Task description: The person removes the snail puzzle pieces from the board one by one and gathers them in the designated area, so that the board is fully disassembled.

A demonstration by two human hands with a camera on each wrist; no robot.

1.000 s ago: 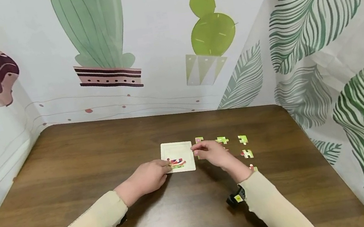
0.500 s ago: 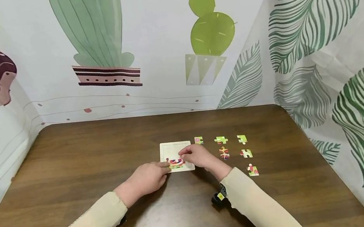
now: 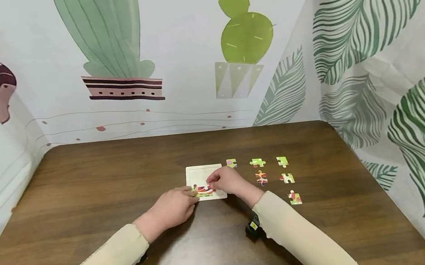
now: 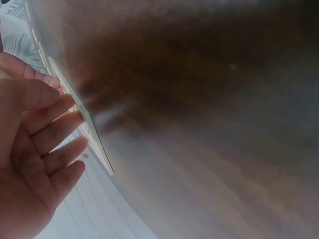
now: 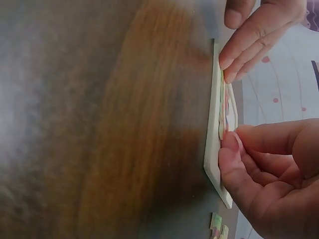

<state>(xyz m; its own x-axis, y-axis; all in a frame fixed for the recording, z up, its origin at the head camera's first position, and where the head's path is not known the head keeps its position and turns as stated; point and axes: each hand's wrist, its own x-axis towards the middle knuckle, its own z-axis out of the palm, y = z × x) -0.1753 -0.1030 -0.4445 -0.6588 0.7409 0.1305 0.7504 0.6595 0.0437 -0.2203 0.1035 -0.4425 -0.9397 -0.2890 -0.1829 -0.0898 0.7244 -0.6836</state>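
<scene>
A pale square puzzle tray [image 3: 204,174] lies on the table, its lower part filled with joined red, white and green puzzle pieces [image 3: 205,191]. My left hand [image 3: 174,207] rests at the tray's left edge, its fairly straight fingertips on the joined pieces. In the left wrist view, the left fingers [image 4: 55,132] reach over the rim of the tray. At the right end of the joined pieces, my right hand [image 3: 231,181] pinches a puzzle piece between thumb and forefinger. The right wrist view shows these fingertips close together low over the tray [image 5: 213,149]; they mostly hide the piece.
Several loose puzzle pieces lie right of the tray, among them a green one [image 3: 258,163], a red one [image 3: 261,178] and one with pink and green [image 3: 294,197]. The brown wooden table [image 3: 119,174] meets a patterned wall cloth [image 3: 185,63] at its back edge.
My right hand has moved left from the tray's right edge to the joined pieces, uncovering loose pieces behind it, and then stays nearly in place. The left hand keeps its place.
</scene>
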